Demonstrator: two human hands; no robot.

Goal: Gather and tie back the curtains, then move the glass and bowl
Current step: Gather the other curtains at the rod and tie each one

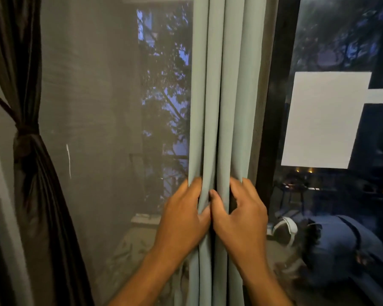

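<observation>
The grey-blue curtain (pixel 221 107) is bunched into folds at the centre, against the dark window frame (pixel 274 107). It is gripped by the left hand (pixel 182 217), fingers curled round its left folds, and by the right hand (pixel 241 219), fingers curled round its right folds. The two hands are held touching. A dark curtain (pixel 31 173) hangs tied back at far left.

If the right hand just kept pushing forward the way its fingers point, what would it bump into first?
The right hand already grips the light curtain, so more of those folds come first. Behind them probably the mesh screen or the dark window frame, though depth is hard to judge here.
</observation>
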